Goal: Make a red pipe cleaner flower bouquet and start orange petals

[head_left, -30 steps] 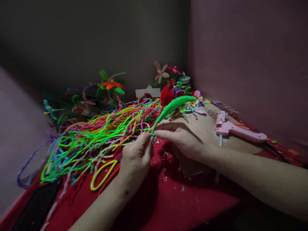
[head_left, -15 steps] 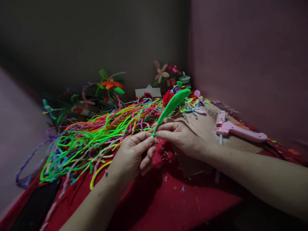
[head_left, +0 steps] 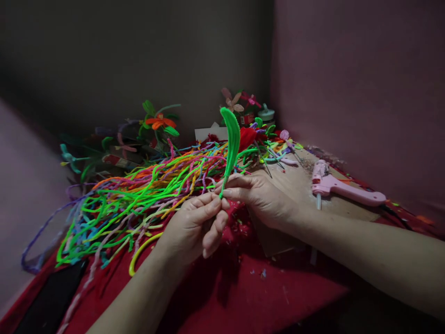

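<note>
A long green pipe-cleaner leaf (head_left: 232, 139) stands nearly upright between my hands, its tip curving to the left. My left hand (head_left: 196, 220) pinches the narrow bottom end of its stem between thumb and forefinger. Just above, the thumb and fingers of my right hand (head_left: 259, 197) close on the stem from the right side. Behind the leaf lies a red fuzzy piece (head_left: 247, 137). To the left spreads a heap of coloured pipe cleaners (head_left: 149, 181), mostly bright green, orange and pink.
A pink glue gun (head_left: 347, 188) lies on a cardboard sheet (head_left: 288, 178) at right. Pipe-cleaner flowers (head_left: 160, 121) stand at the back near a lidded jar (head_left: 266, 113). A black flat object (head_left: 52, 297) rests at the left on the red cloth (head_left: 271, 301), which has small scraps.
The leaf has turned from leaning right to nearly upright, and its tip has swung left. Both hands keep their hold on the stem, with only small finger shifts.
</note>
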The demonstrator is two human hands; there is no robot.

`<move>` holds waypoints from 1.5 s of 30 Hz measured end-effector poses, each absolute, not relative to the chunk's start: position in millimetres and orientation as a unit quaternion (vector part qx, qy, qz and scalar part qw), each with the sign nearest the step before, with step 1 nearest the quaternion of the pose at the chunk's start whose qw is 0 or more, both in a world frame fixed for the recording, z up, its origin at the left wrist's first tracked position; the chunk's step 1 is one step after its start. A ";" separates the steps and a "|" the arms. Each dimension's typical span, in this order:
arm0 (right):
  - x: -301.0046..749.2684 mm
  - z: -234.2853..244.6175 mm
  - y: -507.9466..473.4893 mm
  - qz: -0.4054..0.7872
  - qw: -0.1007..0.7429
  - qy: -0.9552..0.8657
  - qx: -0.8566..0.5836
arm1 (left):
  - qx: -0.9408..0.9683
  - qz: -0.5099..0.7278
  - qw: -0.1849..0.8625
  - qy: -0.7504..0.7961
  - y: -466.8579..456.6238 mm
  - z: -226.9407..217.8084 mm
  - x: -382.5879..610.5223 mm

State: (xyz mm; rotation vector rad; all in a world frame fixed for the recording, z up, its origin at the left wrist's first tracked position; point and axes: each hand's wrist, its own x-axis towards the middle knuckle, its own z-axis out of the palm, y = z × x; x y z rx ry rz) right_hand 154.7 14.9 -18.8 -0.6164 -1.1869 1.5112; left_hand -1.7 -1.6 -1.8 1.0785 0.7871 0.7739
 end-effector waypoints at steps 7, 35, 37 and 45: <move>154.1 -24.3 15.5 0.631 0.543 -0.466 -0.300 | 0.736 0.371 0.238 0.515 -8.7 -12.5 5.8; 154.4 -17.9 15.5 0.675 0.473 -0.504 -0.258 | 0.403 0.381 0.770 0.315 6.0 -12.3 -3.0; 154.8 -18.7 17.0 0.683 0.468 -0.508 -0.238 | 0.396 0.375 0.780 0.306 7.1 -14.5 -4.2; 156.0 -31.1 23.0 0.706 0.482 -0.454 -0.252 | 0.497 0.373 0.679 0.391 0.4 -9.8 1.7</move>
